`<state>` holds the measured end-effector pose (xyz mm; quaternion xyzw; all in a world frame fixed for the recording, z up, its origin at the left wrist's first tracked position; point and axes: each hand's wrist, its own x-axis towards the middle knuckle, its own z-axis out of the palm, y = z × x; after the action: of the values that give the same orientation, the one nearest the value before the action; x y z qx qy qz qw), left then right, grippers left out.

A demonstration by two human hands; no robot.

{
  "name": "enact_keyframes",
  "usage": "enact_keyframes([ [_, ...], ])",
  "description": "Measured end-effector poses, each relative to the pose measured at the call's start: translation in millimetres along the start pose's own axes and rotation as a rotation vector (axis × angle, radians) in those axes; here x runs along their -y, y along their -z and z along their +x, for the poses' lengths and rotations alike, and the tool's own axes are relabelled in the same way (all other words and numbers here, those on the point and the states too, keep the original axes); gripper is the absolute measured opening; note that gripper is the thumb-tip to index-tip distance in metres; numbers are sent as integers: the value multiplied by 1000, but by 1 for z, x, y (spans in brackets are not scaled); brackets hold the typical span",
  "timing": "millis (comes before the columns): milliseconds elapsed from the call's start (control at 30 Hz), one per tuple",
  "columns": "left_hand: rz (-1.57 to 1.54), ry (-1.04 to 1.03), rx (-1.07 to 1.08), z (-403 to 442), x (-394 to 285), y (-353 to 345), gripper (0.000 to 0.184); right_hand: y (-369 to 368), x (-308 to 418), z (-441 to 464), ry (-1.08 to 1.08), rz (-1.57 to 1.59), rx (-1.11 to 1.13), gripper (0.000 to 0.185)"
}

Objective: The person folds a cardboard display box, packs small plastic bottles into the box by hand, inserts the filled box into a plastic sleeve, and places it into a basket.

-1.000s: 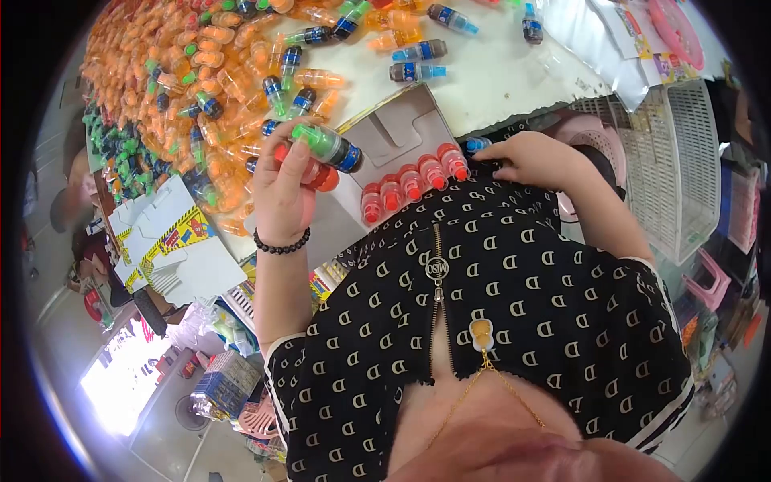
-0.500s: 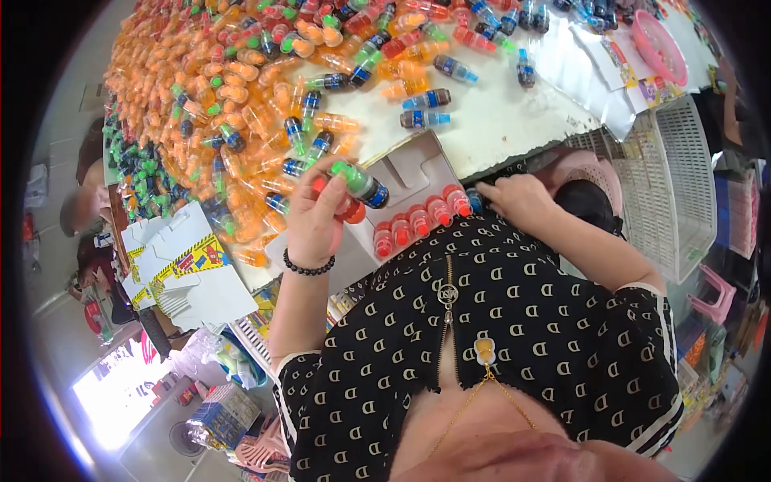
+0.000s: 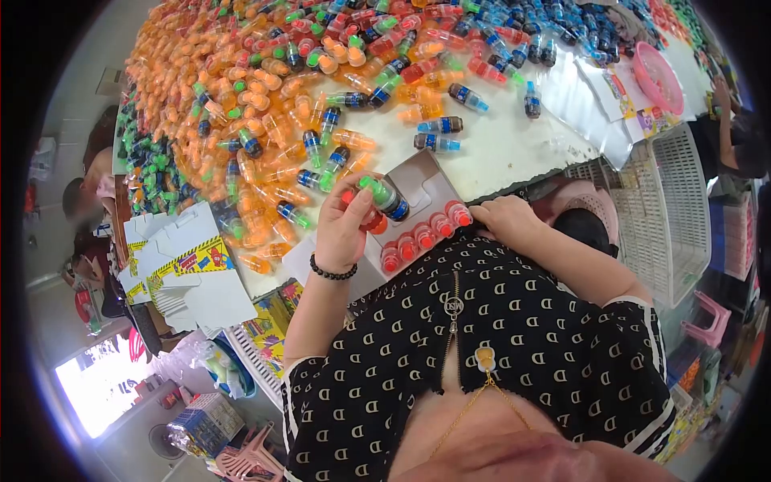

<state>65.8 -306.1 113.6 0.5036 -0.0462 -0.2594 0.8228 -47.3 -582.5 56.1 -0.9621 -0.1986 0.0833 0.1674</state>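
Note:
My left hand (image 3: 341,229), with a dark bead bracelet, is closed around small drink bottles over the left part of an open white box (image 3: 418,181). One is a dark green-capped bottle (image 3: 385,198); red bottle parts (image 3: 369,218) show beneath it. Along the near side of the box lies a row of several red-capped bottles (image 3: 424,235). My right hand (image 3: 506,221) is at the box's right end, fingers curled down by its corner. Whatever those fingers hold, if anything, is hidden.
A large heap of orange bottles (image 3: 257,120) covers the table's left, with blue ones (image 3: 562,32) farther back. Flat printed cartons (image 3: 189,265) lie at left. A pink basket (image 3: 658,76) is at back right, white crates (image 3: 666,205) at right. Other people are at both sides.
My right hand has come down and inward against the box's right end; the dark blue bottle seen by its fingers is out of sight. My left hand still holds its bottles. The view has shifted slightly.

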Motion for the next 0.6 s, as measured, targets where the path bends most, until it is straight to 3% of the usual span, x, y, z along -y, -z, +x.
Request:
enact_keyframes([
  [333,-109,-29,-75,8,10,-7,27,0,1,3,19,-26,-1,30],
  [600,-70,-12,-154,11,14,-2,27,-17,-1,15,64,0,-12,16],
])
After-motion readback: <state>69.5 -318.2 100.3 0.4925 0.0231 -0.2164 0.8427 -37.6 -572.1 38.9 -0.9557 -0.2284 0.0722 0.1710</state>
